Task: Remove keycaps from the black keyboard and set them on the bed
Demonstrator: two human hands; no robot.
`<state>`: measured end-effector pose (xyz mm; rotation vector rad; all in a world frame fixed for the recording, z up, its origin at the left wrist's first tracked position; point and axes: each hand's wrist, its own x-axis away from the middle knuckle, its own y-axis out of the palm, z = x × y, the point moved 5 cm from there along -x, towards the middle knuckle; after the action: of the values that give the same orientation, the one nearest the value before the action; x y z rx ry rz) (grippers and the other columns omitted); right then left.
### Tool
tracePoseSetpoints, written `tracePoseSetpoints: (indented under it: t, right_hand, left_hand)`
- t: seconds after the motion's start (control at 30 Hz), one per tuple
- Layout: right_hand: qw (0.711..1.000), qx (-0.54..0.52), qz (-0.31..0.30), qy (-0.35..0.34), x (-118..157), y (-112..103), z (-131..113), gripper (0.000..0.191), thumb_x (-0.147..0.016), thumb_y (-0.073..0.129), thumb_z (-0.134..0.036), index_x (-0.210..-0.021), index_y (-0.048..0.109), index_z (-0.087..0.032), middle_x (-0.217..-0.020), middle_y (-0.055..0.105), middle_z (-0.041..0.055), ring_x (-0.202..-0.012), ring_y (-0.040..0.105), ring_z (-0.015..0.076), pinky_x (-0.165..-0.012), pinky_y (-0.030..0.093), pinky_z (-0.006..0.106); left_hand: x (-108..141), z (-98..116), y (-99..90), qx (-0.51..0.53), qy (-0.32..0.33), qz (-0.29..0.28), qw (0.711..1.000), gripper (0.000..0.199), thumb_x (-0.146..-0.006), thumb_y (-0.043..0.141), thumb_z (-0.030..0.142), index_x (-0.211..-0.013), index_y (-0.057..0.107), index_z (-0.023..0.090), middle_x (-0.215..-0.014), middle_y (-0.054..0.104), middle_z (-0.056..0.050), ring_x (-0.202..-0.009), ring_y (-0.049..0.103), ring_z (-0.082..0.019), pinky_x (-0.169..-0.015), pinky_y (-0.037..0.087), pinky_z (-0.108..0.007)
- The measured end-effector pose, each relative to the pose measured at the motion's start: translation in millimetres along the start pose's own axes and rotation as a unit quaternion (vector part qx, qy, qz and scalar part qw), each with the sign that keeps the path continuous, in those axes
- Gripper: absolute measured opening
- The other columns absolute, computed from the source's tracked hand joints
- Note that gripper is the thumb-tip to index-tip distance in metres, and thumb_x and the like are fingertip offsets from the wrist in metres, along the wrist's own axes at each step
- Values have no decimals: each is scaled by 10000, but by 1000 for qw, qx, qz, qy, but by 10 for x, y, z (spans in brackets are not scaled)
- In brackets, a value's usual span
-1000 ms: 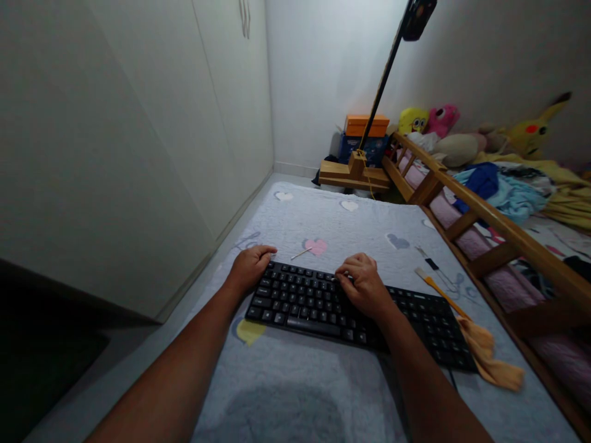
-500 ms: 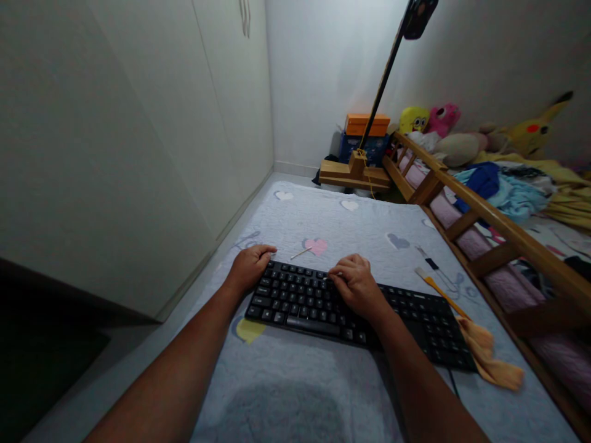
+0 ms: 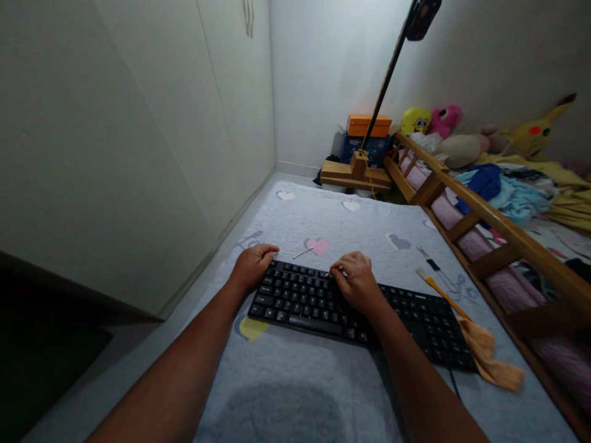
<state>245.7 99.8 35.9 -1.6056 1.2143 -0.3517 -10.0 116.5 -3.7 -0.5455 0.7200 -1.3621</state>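
Note:
A black keyboard (image 3: 314, 325) lies at a slant on the quilted bed cover. My left hand (image 3: 252, 266) is closed around its far left corner, thumb and fingers at the edge. Over the upper rows of keys, my right hand (image 3: 355, 280) pinches a cotton swab (image 3: 327, 275). Only the white tip shows, close to the top-row keys; the rest is hidden by the fingers. Another cotton swab (image 3: 303, 252) lies on the cover just beyond the keyboard. My right forearm covers part of the keyboard's right half.
Right of the keyboard lie a brush (image 3: 436, 286) with a yellow handle, a thin tool (image 3: 433, 264) with a dark band, and an orange cloth (image 3: 496, 369). A wooden bed rail (image 3: 503, 227) runs along the right. A white wardrobe (image 3: 184, 123) stands at left.
The view has shifted very slightly. Both hands keep their grips, and the swab tip stays by the upper keys with hardly any visible movement.

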Motion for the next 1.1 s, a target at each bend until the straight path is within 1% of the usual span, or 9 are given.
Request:
tracePoseSetpoints:
  t: [0.2, 0.4, 0.57, 0.7, 0.83, 1.1]
  right_hand:
    - [1000, 19, -9, 14, -72, 20, 27, 150, -872, 552, -170, -780, 666, -200, -827, 685, 39, -913, 507, 218, -860, 289, 387]
    - [999, 3, -39, 25, -144, 55, 68, 166, -884, 539, -176, -782, 667, -204, -844, 690, 38, -923, 508, 216, -861, 300, 378]
    - [998, -10, -50, 25, -195, 97, 33, 152, -881, 553, -178, -790, 673, -205, -850, 688, 37, -937, 504, 215, -866, 300, 378]
    - [998, -17, -50, 21, -205, 118, -17, 157, -888, 548, -186, -804, 679, -209, -863, 689, 40, -937, 503, 212, -866, 301, 379]
    - [998, -14, -50, 17, -190, 102, -17, 153, -884, 550, -188, -806, 680, -210, -860, 687, 38, -933, 506, 213, -864, 304, 385]
    - [999, -6, -42, 20, -148, 27, 94, 170, -862, 539, -166, -762, 670, -206, -815, 677, 42, -901, 513, 211, -848, 321, 377]
  left_hand:
    - [5, 0, 5, -6, 1, -3, 1000, 394, -820, 424, 303, -1035, 725, 168, -1103, 728, -72, -1057, 644, -220, -984, 452, -355]
    - [3, -2, 9, -7, 4, -1, 1000, 389, -822, 422, 301, -1026, 730, 180, -1091, 732, -65, -1041, 650, -218, -973, 460, -350]
    - [1, -20, 17, -3, 7, 2, 1000, 385, -824, 423, 312, -1024, 730, 193, -1098, 731, -55, -1043, 650, -213, -976, 461, -349]
    - [9, -9, 14, -6, 5, -1, 1000, 389, -827, 420, 308, -1033, 725, 181, -1105, 728, -62, -1058, 644, -212, -989, 451, -353]
    - [16, 12, 1, -6, -1, -1, 1000, 386, -826, 421, 306, -1032, 726, 188, -1106, 728, -59, -1049, 646, -216, -990, 450, -365]
    - [15, 6, 0, 3, 1, 0, 1000, 385, -821, 425, 308, -1026, 729, 190, -1109, 728, -60, -1060, 643, -219, -990, 451, -368]
